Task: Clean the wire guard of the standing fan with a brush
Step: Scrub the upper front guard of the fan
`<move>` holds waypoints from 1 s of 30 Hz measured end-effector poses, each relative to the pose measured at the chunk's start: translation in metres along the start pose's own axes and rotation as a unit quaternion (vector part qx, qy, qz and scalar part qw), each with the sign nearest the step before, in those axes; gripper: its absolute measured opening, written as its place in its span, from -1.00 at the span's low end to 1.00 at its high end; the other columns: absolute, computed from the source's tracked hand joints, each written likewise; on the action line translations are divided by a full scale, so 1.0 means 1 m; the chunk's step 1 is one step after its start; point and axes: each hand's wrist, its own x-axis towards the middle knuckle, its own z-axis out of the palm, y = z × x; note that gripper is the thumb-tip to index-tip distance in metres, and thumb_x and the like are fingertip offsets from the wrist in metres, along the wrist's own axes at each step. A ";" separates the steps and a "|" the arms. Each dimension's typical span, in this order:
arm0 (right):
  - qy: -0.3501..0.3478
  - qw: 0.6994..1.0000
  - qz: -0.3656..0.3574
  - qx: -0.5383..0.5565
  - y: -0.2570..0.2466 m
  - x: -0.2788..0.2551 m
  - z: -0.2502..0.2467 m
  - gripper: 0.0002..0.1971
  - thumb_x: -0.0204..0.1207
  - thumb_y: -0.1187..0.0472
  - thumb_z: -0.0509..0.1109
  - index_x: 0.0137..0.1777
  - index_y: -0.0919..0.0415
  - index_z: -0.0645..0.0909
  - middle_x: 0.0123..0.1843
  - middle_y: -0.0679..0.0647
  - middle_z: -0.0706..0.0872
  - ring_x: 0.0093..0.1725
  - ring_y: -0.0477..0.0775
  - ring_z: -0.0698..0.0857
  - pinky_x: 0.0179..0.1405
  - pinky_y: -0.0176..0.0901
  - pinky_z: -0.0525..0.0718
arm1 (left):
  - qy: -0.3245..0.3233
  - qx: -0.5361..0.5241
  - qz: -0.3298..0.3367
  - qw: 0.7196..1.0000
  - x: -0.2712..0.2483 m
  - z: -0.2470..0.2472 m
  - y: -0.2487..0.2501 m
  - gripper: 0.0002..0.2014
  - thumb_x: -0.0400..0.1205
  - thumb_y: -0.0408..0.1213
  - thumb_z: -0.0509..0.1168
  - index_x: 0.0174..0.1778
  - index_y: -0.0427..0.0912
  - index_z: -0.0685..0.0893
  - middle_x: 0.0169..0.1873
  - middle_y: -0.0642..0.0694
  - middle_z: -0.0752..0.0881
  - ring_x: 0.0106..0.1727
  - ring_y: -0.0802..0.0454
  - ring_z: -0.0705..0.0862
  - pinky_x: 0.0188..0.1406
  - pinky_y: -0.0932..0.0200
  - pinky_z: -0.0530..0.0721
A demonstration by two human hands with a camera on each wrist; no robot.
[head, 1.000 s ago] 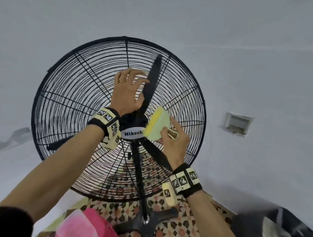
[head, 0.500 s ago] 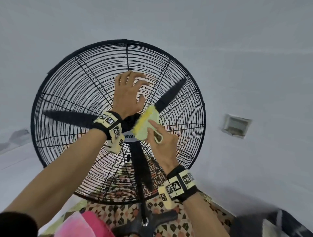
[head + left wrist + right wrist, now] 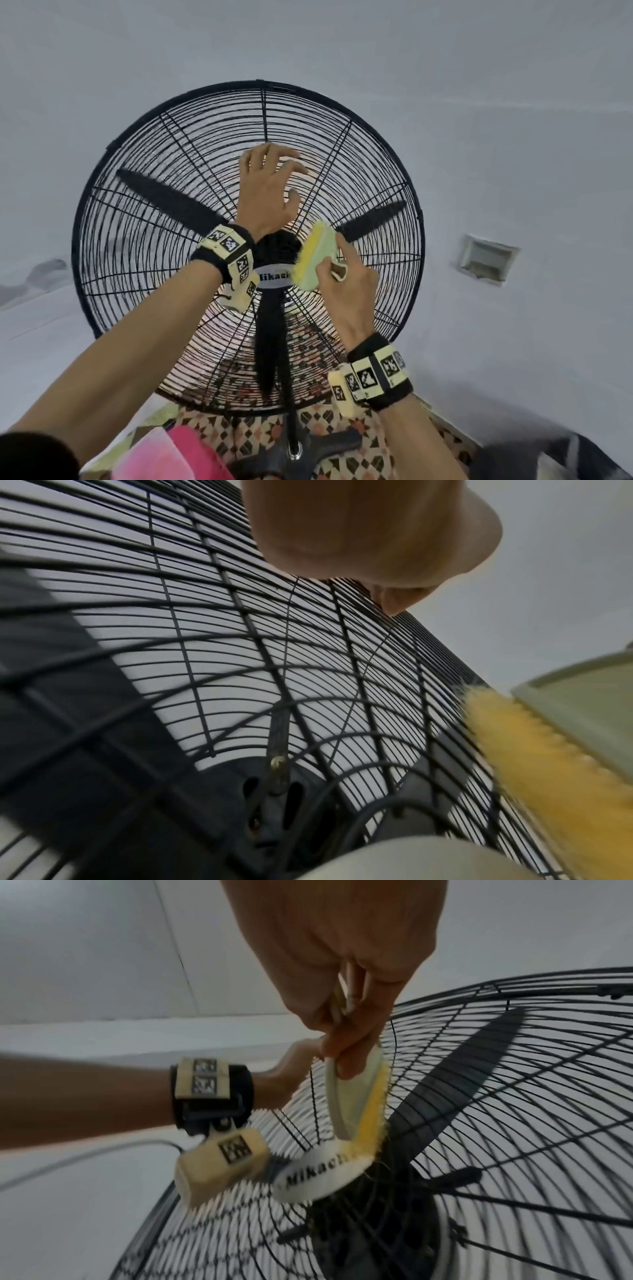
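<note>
The standing fan's black wire guard [image 3: 144,260] fills the middle of the head view, with three black blades behind it. My left hand [image 3: 270,192] rests on the guard above the hub, fingers spread and tips on the wires. My right hand [image 3: 346,284] grips a pale green brush [image 3: 315,260]. Its yellow bristles lie against the guard just right of the white hub badge [image 3: 274,277]. The left wrist view shows the guard [image 3: 240,631] close up, with the brush [image 3: 548,764] at the right. In the right wrist view the brush [image 3: 352,1102] touches the badge [image 3: 315,1175].
The fan's pole and dark base [image 3: 298,455] stand on a patterned mat [image 3: 342,442]. A pink object [image 3: 171,455] lies at the bottom left. On the white wall to the right is a recessed box [image 3: 486,257]. A dark object [image 3: 565,459] sits bottom right.
The fan blades have turned behind the guard. The brush swept left across the hub badge, then back to the right. My left hand stays on the guard.
</note>
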 end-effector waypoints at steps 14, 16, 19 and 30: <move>-0.020 0.997 -0.044 0.066 -0.020 0.013 -0.010 -0.50 0.73 0.18 0.39 0.66 0.11 0.47 -0.27 0.15 0.78 -0.33 0.12 0.76 -0.30 -0.14 0.85 | -0.002 0.007 -0.029 1.000 0.002 0.002 0.015 -0.65 0.43 -0.23 0.26 0.13 -0.05 0.72 0.31 -0.06 0.64 0.44 -0.23 0.47 0.51 -0.33 0.36; -0.004 0.997 -0.036 0.065 -0.017 0.014 -0.010 -0.50 0.72 0.21 0.39 0.65 0.09 0.48 -0.25 0.05 0.79 -0.28 0.02 0.78 -0.28 -0.24 0.83 | -0.018 0.016 -0.028 0.999 0.002 0.001 0.015 -0.63 0.45 -0.20 0.22 0.16 -0.04 0.71 0.33 -0.07 0.63 0.46 -0.24 0.47 0.52 -0.35 0.36; 0.048 0.998 0.003 0.046 -0.007 0.020 -0.012 -0.55 0.68 0.21 0.40 0.58 0.11 0.58 -0.23 -0.03 0.78 -0.23 0.05 0.81 -0.23 0.02 0.87 | -0.038 0.024 -0.034 0.998 0.006 -0.001 0.015 -0.62 0.47 -0.16 0.17 0.17 -0.05 0.70 0.33 -0.09 0.63 0.47 -0.27 0.48 0.50 -0.36 0.37; 0.079 0.993 0.049 0.077 -0.014 0.034 -0.021 -0.51 0.64 0.20 0.45 0.58 0.08 0.60 -0.05 -0.07 0.64 -0.09 -0.10 0.73 -0.03 0.05 0.88 | -0.029 0.040 -0.040 0.998 0.008 0.002 0.021 -0.63 0.45 -0.14 0.17 0.13 -0.05 0.70 0.30 -0.06 0.63 0.45 -0.24 0.49 0.52 -0.32 0.35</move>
